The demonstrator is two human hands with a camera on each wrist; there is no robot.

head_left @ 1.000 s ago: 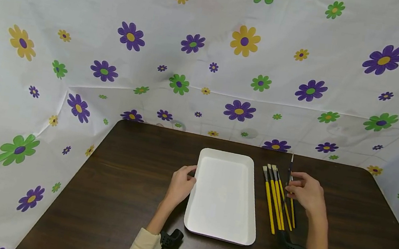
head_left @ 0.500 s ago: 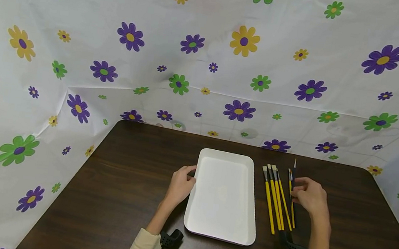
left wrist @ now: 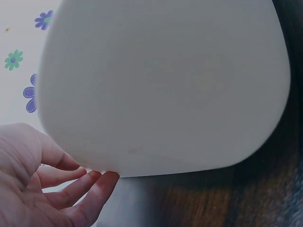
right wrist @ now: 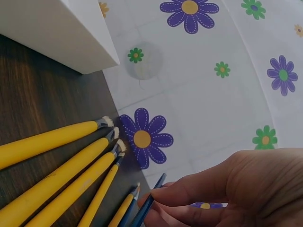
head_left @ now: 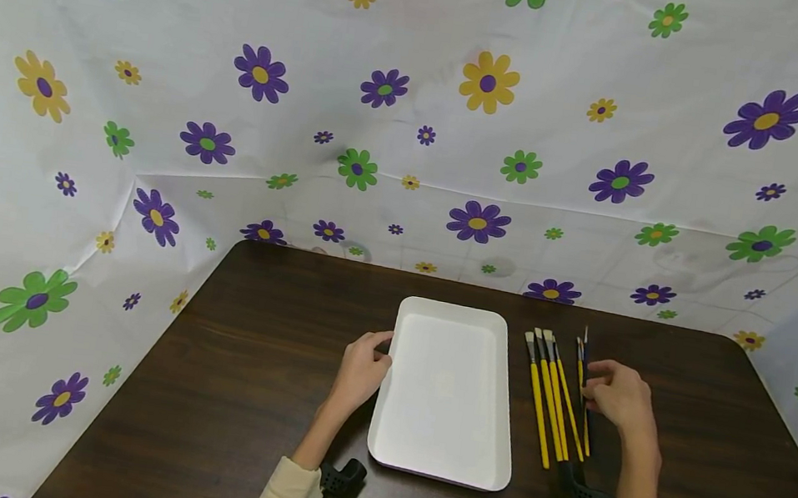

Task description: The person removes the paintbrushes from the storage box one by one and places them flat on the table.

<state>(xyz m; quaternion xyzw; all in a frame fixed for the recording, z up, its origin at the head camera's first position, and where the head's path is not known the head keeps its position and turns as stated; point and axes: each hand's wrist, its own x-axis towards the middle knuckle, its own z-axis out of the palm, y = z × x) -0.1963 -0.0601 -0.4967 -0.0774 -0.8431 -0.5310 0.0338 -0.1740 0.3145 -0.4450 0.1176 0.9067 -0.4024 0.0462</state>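
A white rectangular tray [head_left: 448, 390] lies on the table. My left hand [head_left: 362, 370] rests its fingertips against the tray's left rim; in the left wrist view the fingertips [left wrist: 106, 179] line its edge without wrapping round it. To the right of the tray, my right hand [head_left: 618, 394] pinches a thin dark blue paintbrush [right wrist: 146, 207] between thumb and fingers. Its bristle end points away from me, and part of the handle is hidden by the fingers. Several yellow-handled paintbrushes [head_left: 538, 402] lie between tray and hand, bristles toward the far edge.
The dark wooden table [head_left: 262, 366] ends at a white flowered cloth [head_left: 416, 117] behind and to the sides. A thin yellow brush [right wrist: 122, 210] lies right beside the pinched one, with a dark handle next to it. A black strap mount [head_left: 342, 477] sits on my left wrist.
My right hand has moved slightly right and lowered the dark blue paintbrush beside the thin yellow one. My left hand and the tray have stayed put.
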